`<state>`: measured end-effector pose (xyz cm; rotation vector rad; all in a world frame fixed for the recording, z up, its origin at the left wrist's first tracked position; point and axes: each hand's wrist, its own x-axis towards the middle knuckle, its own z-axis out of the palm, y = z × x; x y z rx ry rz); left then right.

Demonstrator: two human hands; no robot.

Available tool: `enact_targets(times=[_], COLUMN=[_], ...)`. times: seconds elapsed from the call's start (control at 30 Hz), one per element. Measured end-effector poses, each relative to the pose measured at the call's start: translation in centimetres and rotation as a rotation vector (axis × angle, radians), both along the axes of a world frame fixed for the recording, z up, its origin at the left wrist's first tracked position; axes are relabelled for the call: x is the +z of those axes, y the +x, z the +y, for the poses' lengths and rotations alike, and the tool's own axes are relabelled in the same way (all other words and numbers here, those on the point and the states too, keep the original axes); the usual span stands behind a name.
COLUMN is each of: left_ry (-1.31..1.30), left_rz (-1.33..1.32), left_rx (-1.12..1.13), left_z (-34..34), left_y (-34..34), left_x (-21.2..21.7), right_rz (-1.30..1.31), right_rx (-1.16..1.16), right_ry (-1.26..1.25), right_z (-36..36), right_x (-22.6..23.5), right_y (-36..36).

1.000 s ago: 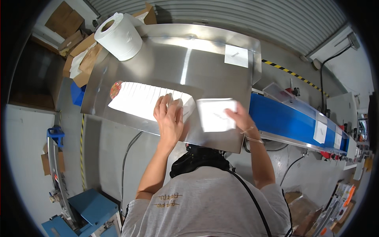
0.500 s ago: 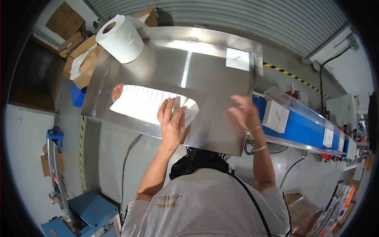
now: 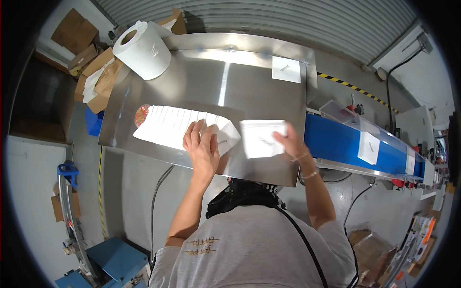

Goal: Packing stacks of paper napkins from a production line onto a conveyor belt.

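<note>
A row of overlapping flat white packets [image 3: 165, 127] lies along the near side of the steel table [image 3: 201, 79]. At the row's left end sits a red patterned round piece [image 3: 141, 115]. My left hand [image 3: 201, 149] rests on the right end of the row, fingers bent and apart, touching the packets there. Just right of the row, my right hand [image 3: 290, 140] pinches a white packet [image 3: 261, 139] by its right edge, above the tabletop. That packet bears small dark print. Another white packet [image 3: 286, 69] lies alone at the table's far right corner.
Right of the table runs a blue conveyor belt [image 3: 331, 139] with several white packets [image 3: 368, 147] on it and a clear guard [image 3: 336, 110] along its far side. A large white paper roll [image 3: 153, 60] stands at the far left corner. Open cardboard boxes [image 3: 98, 77] sit beyond the left edge.
My right hand has taken the nearest white packet off the conveyor and brought it left over the table. My left hand has shifted slightly left on the row.
</note>
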<state>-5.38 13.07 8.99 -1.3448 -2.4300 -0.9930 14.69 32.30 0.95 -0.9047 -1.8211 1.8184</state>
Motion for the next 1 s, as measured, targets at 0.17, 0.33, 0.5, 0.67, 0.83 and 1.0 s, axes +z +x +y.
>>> enact_targets(times=[0.17, 0.33, 0.5, 0.67, 0.83, 1.0], left_ry=[0.044, 0.054, 0.036, -0.007, 0.005, 0.036], left_rz=[0.034, 0.047, 0.039, 0.049, 0.001, 0.055], left_rx=[-0.026, -0.044, -0.095, -0.151, 0.036, 0.014], left_z=[0.1, -0.2, -0.4, -0.3, -1.0, -0.9], left_y=[0.0, -0.1, 0.0, 0.1, -1.4, -1.5], left_x=[-0.3, -0.3, 0.2, 1.1, -0.1, 0.0], right_rz=[-0.439, -1.206, -0.229, -0.009, -0.058, -0.072], right_rx=[-0.584, -0.892, 0.018, 0.413, 0.424, -0.344], right_ry=[0.266, 1.348, 0.934, 0.276, -0.023, 0.155], right_z=[7.2, 6.2, 2.2, -1.7, -2.2, 3.1], right_x=[-3.4, 0.5, 4.1, 6.1, 3.6, -4.1], right_y=[13.0, 12.9, 1.5, -8.3, -6.9, 4.4])
